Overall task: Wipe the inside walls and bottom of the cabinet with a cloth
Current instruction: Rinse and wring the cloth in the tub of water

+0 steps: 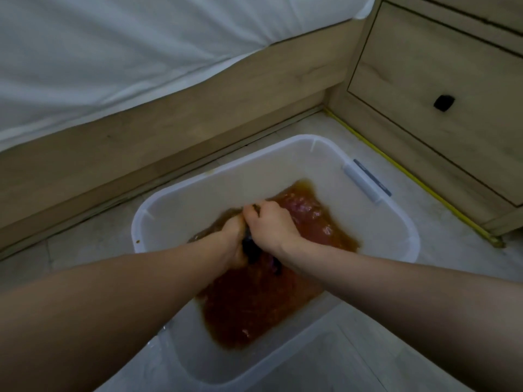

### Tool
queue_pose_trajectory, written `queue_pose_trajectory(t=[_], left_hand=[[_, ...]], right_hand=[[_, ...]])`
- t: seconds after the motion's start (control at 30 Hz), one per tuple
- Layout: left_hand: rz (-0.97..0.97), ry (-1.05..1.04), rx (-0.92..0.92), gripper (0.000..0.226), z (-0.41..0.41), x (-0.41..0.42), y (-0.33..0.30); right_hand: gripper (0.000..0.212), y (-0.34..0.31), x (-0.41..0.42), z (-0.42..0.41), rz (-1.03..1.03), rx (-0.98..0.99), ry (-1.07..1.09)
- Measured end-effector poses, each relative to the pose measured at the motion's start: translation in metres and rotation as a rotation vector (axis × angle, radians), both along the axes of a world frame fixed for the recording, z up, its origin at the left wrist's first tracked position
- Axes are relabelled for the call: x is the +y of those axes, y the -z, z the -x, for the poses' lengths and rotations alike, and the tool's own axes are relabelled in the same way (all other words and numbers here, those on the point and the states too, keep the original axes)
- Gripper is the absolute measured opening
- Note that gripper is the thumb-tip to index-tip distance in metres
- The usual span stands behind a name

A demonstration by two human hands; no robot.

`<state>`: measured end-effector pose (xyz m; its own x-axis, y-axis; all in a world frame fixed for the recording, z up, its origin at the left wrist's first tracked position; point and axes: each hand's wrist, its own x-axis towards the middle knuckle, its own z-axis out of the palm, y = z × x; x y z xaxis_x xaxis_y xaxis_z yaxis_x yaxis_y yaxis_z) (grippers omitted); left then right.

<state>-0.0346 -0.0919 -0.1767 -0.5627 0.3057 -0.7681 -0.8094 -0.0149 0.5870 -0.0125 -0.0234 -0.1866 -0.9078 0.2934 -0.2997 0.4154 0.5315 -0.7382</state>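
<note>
Both hands (254,233) wring what seems a dark cloth (250,251) between them.

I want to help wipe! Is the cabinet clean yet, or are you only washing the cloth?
Only washing. Both hands, left and right, grip a dark cloth over brown water in the tub. The water looks dirty, so it has probably seen use. The cabinet is shut, its inside hidden; wiping it looks still to come.

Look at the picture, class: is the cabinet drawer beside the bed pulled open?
No. The drawer sits flush in the cabinet front, while both hands, left hand and right hand, grip a dark cloth over the tub of brown water.
</note>
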Motion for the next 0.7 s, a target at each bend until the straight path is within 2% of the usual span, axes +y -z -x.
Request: queue_pose_trajectory(t=[0.03, 0.1, 0.2, 0.33, 0.4, 0.47, 0.53, 0.6, 0.7], left_hand=[[0.018, 0.050, -0.001, 0.030, -0.001, -0.001, 0.005], [-0.013, 0.024, -0.089, 0.033, -0.005, 0.001, 0.007], [0.131, 0.078, -0.004, 0.032, 0.002, 0.002, 0.020], [0.571, 0.456, 0.208, 0.052, 0.011, -0.002, 0.024], [0.842, 0.634, 0.237, 0.065, 0.013, -0.009, 0.027], [1.003, 0.683, 0.271, 0.070, 0.012, -0.017, 0.032], [1.046, 0.728, 0.309, 0.066, 0.011, -0.023, 0.041], [1.055, 0.848, 0.355, 0.063, 0.013, -0.028, 0.048], [0.963, 0.945, 0.312, 0.057, 0.019, -0.033, 0.057]], right_hand=[[0.035, 0.002, 0.002, 0.000, -0.028, -0.009, 0.012], [0.037, 0.007, 0.005, 0.003, -0.077, -0.048, 0.026], [0.039, 0.023, 0.017, 0.008, -0.155, -0.144, 0.027], [0.034, 0.044, 0.057, 0.007, -0.339, -0.396, -0.027], [0.048, 0.044, 0.064, 0.001, -0.414, -0.516, -0.093], [0.058, 0.047, 0.051, -0.005, -0.405, -0.571, -0.347], [0.060, 0.054, 0.033, -0.011, -0.410, -0.603, -0.700], [0.060, 0.062, 0.036, -0.007, -0.526, -0.582, -0.828], [0.071, 0.064, 0.048, 0.002, -0.553, -0.656, -0.610]])
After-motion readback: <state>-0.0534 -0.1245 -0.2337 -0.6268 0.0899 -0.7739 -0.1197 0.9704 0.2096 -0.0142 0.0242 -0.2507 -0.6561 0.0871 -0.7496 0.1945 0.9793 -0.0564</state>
